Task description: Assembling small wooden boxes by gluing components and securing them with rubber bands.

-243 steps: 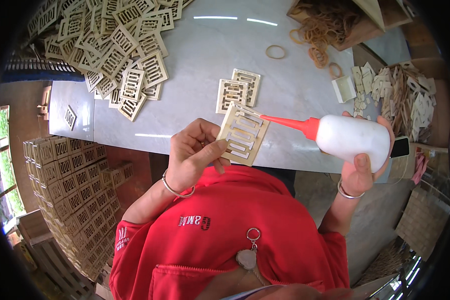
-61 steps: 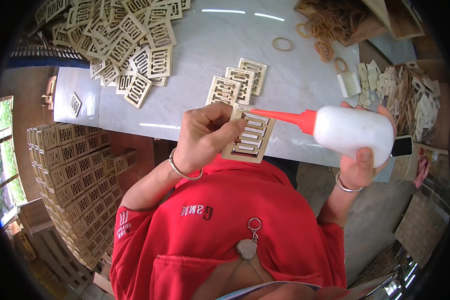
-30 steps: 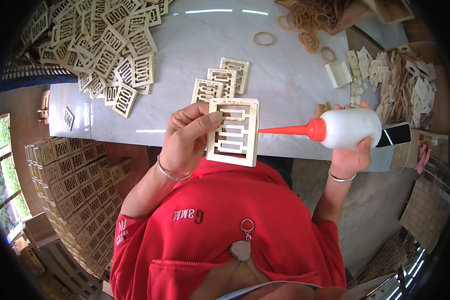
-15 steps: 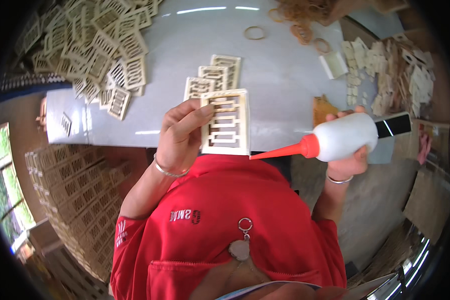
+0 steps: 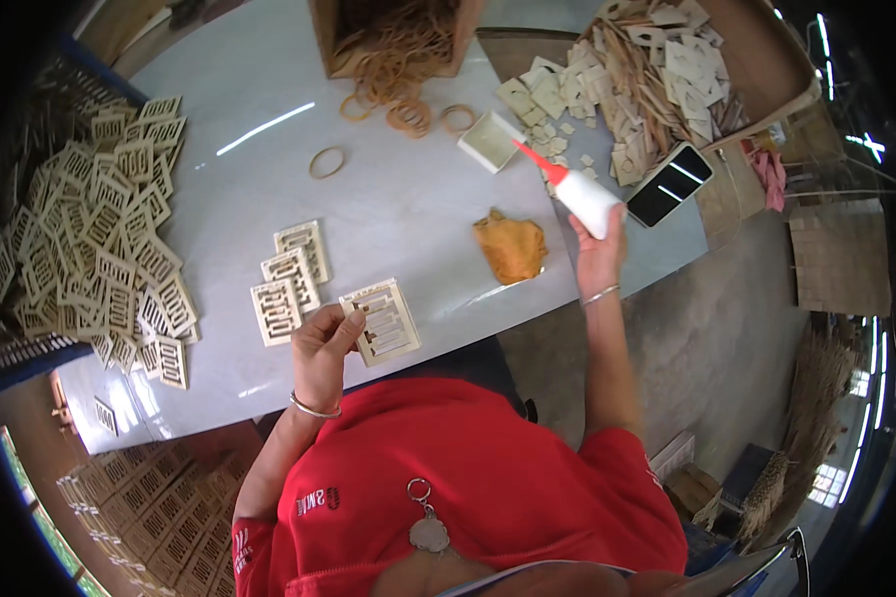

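My left hand pinches the left edge of a pale slotted wooden panel between thumb and fingers, just above the table's near edge. Out to the right, my right hand is wrapped round a white glue bottle with a long red nozzle. The nozzle points up and left, its tip at the rim of a small white open box; whether they touch I cannot tell. Several similar panels lie overlapping on the table beyond my left hand.
A heap of slotted panels covers the left side. An orange cloth lies between my hands. Rubber bands spill from a box at the back. Thin wooden scraps and a phone are at the right.
The view has swung to the right. My right hand has taken the bottle away from the panel's lower corner, toward the small box. My left hand still holds the panel.
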